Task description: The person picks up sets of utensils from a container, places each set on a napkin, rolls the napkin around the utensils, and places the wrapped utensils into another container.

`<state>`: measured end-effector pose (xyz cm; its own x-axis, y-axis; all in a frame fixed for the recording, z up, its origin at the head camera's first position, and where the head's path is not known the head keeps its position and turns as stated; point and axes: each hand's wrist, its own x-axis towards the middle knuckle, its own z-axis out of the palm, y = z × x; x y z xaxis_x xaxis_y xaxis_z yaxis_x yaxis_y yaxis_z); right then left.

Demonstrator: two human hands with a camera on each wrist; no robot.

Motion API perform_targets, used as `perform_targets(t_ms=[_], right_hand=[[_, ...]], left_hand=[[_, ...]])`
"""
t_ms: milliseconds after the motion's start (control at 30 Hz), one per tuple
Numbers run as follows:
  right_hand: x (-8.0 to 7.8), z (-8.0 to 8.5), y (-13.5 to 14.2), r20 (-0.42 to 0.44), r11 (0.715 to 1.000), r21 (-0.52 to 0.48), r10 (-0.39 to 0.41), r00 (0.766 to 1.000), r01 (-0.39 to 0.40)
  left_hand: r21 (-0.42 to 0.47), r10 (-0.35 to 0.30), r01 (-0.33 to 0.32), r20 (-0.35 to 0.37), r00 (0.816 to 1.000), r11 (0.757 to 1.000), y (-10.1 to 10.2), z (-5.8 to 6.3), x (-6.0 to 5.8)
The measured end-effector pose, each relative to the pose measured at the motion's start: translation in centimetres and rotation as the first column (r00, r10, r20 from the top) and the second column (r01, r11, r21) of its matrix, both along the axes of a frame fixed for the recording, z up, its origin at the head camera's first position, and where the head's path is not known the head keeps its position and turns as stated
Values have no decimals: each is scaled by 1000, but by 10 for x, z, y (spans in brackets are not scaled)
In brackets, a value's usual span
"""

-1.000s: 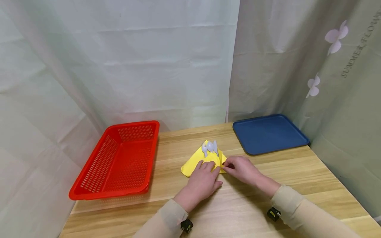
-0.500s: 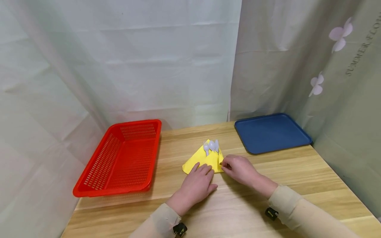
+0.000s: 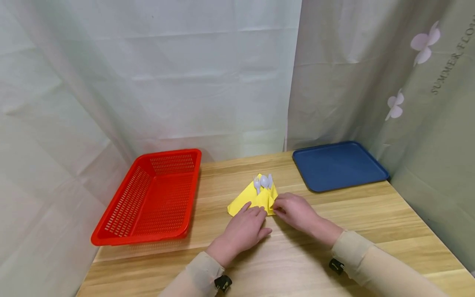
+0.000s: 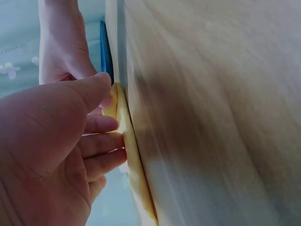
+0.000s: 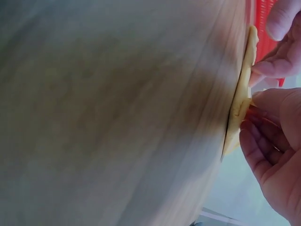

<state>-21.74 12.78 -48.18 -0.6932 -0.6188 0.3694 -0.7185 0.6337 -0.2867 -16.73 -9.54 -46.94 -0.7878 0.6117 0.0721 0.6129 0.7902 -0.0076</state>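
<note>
A yellow napkin lies folded on the wooden table, its lower part over the handles of a pale plastic fork, spoon and knife. Only the upper ends of the cutlery show. My left hand rests its fairly straight fingertips on the napkin's front edge, thumb apart. At the right side, my right hand pinches the napkin's folded-over corner between thumb and fingers. In the right wrist view the napkin appears as a thin layered strip beside both hands.
A red perforated plastic basket stands on the left of the table. Toward the back right lies a flat blue tray. Pale curtains hang behind and along the sides.
My right hand has brought the napkin's right corner inward to the left, over the fold. My left hand has slid slightly down toward the napkin's front edge. The cutlery stays tucked in.
</note>
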Motion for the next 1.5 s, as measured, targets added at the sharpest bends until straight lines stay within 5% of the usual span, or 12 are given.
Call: perform_targets(t_ms=[267,533,1233,1500], right_hand=[[-2,-3,0,0,999,40,26,1000,-26],[-3,3,13,22,985,89,148,989,-149],[-13,-1,9,45,992,53,117,992,-119],[-16,-2,9,111,979,150,120,987,-136]], left_hand=[[24,18,-19,37,999,1000,0,1,-2],[9,-14,14,16,1000,1000,-1,3,-3],[-49,33,-35,-59,998,998,0,0,-4],[-45,32,-35,-87,996,998,-4,-2,-6]])
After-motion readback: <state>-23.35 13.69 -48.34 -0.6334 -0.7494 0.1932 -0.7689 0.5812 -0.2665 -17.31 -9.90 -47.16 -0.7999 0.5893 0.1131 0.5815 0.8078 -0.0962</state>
